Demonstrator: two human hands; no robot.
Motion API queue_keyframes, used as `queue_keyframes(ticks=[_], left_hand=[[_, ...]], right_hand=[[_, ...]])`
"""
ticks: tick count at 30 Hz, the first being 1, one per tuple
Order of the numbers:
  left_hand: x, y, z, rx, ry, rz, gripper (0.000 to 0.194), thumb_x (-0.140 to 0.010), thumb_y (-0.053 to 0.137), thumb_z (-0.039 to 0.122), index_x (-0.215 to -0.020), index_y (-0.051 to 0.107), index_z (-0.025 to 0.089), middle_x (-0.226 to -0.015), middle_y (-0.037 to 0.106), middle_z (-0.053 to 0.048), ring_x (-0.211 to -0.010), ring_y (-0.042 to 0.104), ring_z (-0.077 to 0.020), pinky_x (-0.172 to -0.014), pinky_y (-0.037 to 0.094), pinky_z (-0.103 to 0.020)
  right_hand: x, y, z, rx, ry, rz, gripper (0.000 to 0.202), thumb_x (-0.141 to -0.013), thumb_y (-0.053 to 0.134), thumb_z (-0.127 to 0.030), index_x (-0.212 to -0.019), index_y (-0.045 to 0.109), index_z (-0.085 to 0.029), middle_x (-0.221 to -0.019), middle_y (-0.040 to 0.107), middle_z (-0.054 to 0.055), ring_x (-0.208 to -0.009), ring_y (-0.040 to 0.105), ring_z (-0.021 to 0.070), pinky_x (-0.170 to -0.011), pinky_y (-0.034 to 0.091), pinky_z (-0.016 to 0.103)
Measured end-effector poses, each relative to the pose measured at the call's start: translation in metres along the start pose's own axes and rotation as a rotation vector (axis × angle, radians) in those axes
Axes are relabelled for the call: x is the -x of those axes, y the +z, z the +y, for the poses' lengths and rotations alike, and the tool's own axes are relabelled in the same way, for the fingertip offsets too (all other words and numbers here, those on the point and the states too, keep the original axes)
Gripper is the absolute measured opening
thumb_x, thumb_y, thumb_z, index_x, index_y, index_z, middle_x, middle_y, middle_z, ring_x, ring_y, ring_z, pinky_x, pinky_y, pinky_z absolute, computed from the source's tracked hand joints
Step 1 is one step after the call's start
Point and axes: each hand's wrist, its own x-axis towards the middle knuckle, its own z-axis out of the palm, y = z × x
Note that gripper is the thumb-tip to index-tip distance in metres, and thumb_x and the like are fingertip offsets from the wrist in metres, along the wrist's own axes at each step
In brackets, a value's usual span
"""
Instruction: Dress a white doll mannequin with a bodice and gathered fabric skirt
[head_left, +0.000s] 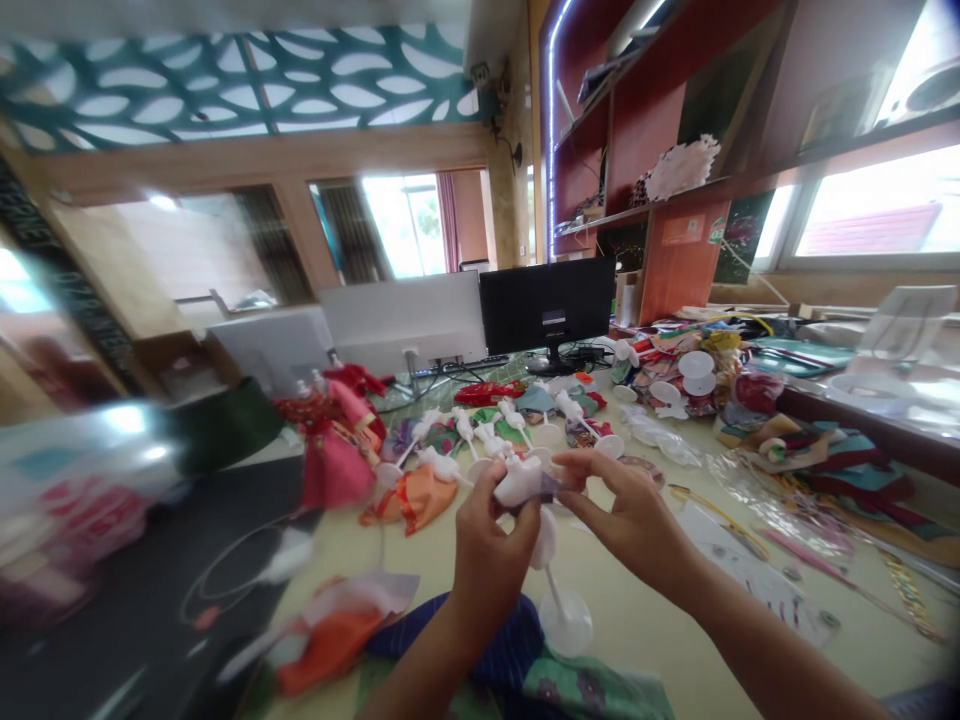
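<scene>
My left hand (491,545) is closed around a small white doll mannequin (519,482), thumb and fingers on its body. From beneath it a thin white stem runs down to a round white base (566,622). The fingers of my right hand (634,510) pinch a small piece of dark purplish cloth (549,487) against the mannequin's right side. Where the cloth wraps is partly hidden by my fingers. Under my forearms lie a dark blue cloth (499,650) and a green flowered cloth (592,685).
Several white mannequins (574,408) lie on coloured cloth behind my hands. Dressed red dolls (337,440) stand at left, near an orange cloth piece (420,500). A black monitor (551,310) stands at the back. Clear plastic wrap (780,500) and a yellow hoop (720,520) lie right.
</scene>
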Motion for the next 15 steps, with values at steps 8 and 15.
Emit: queue_keyframes(ticks=[8,15], left_hand=[[0.0006,0.0023,-0.0002,-0.015,0.034,0.008,0.037,-0.075,0.064,0.031,-0.105,0.054,0.013,-0.099,0.065,-0.012,-0.090,0.063,-0.0229,-0.080,0.051,-0.034],[0.0004,0.0039,-0.0030,-0.006,0.057,0.012,0.042,-0.076,0.064,0.031,-0.111,0.052,0.012,-0.110,0.063,-0.015,-0.095,0.063,-0.0239,-0.085,0.051,-0.037]], right_hand=[[-0.0029,-0.0066,0.0001,-0.117,0.185,-0.119,0.009,-0.082,0.059,-0.027,-0.076,0.061,-0.020,-0.075,0.065,0.000,-0.073,0.059,0.0148,-0.067,0.045,0.026],[-0.0023,-0.0089,-0.0004,-0.138,0.229,-0.097,0.012,-0.083,0.057,-0.027,-0.074,0.059,-0.019,-0.071,0.063,-0.001,-0.068,0.057,0.0129,-0.065,0.043,0.024]])
